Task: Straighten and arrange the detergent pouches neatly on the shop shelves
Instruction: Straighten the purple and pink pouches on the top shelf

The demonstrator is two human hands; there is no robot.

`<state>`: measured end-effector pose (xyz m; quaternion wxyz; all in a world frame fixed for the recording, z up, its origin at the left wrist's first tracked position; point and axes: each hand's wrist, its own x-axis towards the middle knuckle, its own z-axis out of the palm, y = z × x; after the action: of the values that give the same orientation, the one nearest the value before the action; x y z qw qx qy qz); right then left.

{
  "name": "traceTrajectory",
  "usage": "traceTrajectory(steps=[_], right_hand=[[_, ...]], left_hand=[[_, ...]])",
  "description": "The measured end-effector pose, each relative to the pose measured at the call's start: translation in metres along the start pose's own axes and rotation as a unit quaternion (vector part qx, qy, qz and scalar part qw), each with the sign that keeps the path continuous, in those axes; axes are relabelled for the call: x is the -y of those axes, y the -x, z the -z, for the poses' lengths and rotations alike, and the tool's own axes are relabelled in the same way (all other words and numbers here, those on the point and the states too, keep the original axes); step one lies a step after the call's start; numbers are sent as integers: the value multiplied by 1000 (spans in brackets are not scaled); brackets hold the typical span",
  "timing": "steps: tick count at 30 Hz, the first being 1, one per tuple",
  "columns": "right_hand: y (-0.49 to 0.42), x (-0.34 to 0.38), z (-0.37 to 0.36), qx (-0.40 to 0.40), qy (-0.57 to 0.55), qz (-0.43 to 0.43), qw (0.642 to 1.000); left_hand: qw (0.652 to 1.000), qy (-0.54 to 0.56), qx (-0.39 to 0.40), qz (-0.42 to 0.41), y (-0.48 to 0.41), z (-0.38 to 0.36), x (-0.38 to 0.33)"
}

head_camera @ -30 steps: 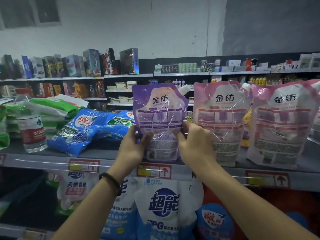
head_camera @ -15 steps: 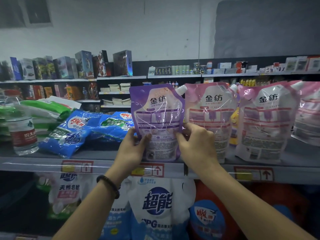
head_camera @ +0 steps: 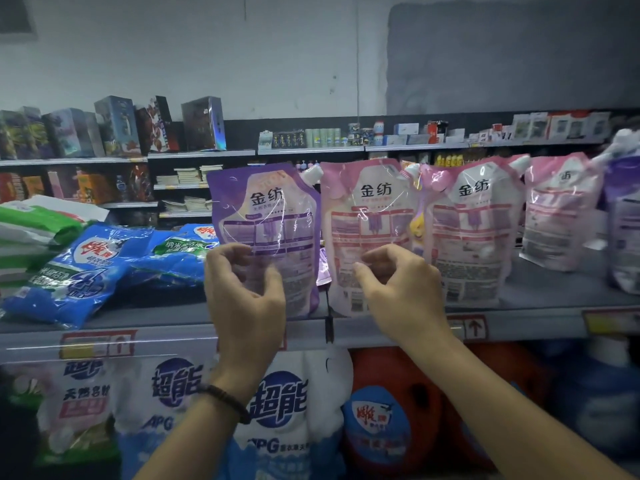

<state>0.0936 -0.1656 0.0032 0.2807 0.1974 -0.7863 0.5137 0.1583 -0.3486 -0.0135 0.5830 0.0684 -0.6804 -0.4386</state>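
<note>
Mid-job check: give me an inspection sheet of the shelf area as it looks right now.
Surface: grey shelf, price tags on its front edge.
Job's things: purple pouch upright at the shelf front; pink pouches upright beside it to the right, overlapping slightly.
Clutter: blue detergent bags lying flat and skewed to the left; green and white bags stacked behind them.
Hands: left hand and right hand curled open in front of the pouches; whether they touch them is unclear.
Cables: nothing seen.
Surroundings: boxed goods on the far shelves; white pouches on the shelf below.
</note>
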Motion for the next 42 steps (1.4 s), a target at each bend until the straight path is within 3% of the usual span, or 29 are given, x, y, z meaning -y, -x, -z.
traceTrajectory(steps=[4,9,12,16,23,27,35,42], right_hand=[[-6,-13,20,-21,-4,-6,1000],[-17,-26,39,-8,-34,-14,999],[-24,-29,50,36,-57,-36,997],[-34,-33,53,106,-61,-71,990],[-42,-39,49,121,-55,-85,988],[-45,-43,50,129,-39,-99,986],[-52,-49,40,137,8,-122,983],[-48,-50,44,107,-36,-122,986]], left_hand=[[997,4,64,-35,22,-20,-27],[982,38,180,41,40,-48,-46],[972,0,220,82,44,-61,-51],[975,-58,194,94,43,-73,-53],[965,-111,177,156,47,-81,-50],[959,-78,198,187,49,-90,-47],[968,-97,160,170,50,-108,-31],[968,-21,176,178,49,-103,-28]])
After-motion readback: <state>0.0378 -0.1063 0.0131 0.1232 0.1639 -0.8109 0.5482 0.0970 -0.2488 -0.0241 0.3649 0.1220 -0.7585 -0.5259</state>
